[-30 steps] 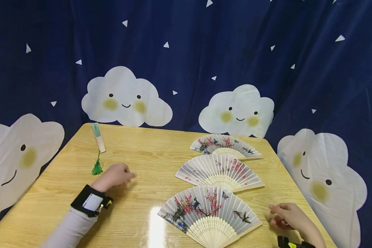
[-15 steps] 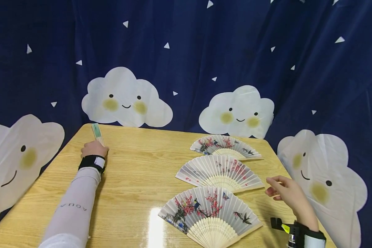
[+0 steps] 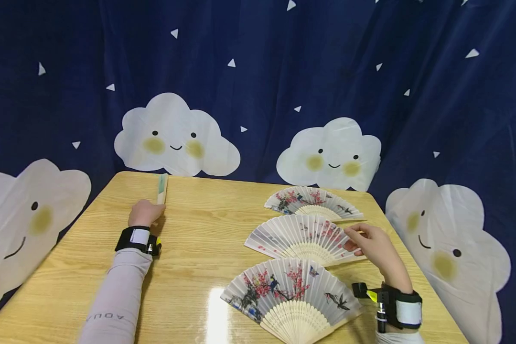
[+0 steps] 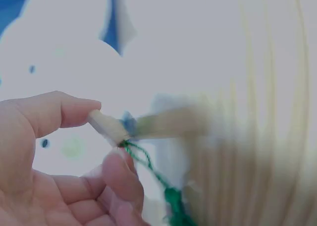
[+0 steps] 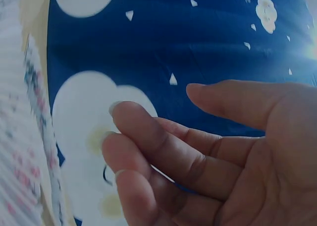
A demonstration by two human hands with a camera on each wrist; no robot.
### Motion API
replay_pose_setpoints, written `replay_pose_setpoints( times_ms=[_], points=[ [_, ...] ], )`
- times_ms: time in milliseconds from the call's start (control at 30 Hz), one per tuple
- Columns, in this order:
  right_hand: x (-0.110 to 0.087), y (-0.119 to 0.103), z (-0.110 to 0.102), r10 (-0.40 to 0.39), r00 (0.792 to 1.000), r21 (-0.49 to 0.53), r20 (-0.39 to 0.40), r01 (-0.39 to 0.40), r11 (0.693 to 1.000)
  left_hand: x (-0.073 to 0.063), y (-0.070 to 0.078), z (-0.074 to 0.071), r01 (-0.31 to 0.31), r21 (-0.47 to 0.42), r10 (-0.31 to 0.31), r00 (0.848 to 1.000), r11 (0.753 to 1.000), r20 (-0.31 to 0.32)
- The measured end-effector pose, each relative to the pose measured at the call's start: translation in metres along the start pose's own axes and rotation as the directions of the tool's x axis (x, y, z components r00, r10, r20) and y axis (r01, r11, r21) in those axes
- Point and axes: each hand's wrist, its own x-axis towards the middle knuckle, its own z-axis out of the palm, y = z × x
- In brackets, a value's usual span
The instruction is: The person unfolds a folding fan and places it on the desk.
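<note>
In the head view my left hand [image 3: 145, 213] is over the left part of the table, holding a folded hand fan [image 3: 162, 187] with a green and pale end pointing away. The left wrist view shows the thumb and a finger pinching the fan's wooden end [image 4: 109, 128], where a green tassel [image 4: 174, 201] hangs on a cord. My right hand [image 3: 375, 246] has loosely bent fingers and holds nothing. Its fingertips overlap the right edge of the middle spread fan [image 3: 298, 234], which is white with pink blossoms.
Another spread fan [image 3: 292, 291], with blossoms and birds, lies at the front of the wooden table [image 3: 193, 267]. A third one [image 3: 311, 198] lies at the back right. Behind the table hangs a dark blue curtain [image 3: 258, 71] with smiling clouds.
My left hand has reached forward, taken hold of the folded fan and moved it to the right. My right hand has moved forward and left, up to the middle fan.
</note>
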Motion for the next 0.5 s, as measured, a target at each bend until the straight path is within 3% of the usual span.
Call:
replay_pose_setpoints(
  times_ms=[100, 167, 267, 367, 500],
  points=[
    [0.009, -0.012, 0.009, -0.027, 0.999, 0.010, 0.021, 0.027, 1.000, -0.012, 0.017, 0.008, -0.075, -0.168, 0.084, 0.995, 0.983, 0.051],
    [0.014, -0.020, 0.017, -0.046, 0.998, 0.021, 0.030, 0.045, 0.999, -0.022, 0.034, 0.015, -0.085, -0.313, 0.131, 0.983, 0.946, 0.128],
    [0.023, -0.034, 0.033, -0.086, 0.995, 0.054, 0.057, 0.083, 0.995, -0.044, 0.064, 0.026, -0.054, -0.492, 0.193, 0.952, 0.869, 0.238],
    [0.033, -0.049, 0.052, -0.130, 0.987, 0.097, 0.091, 0.121, 0.988, -0.069, 0.094, 0.038, -0.075, -0.559, 0.273, 0.921, 0.826, 0.279],
    [0.044, -0.069, 0.075, -0.154, 0.981, 0.169, 0.117, 0.133, 0.977, -0.101, 0.134, 0.053, -0.148, -0.622, 0.392, 0.877, 0.769, 0.277]
  ],
)
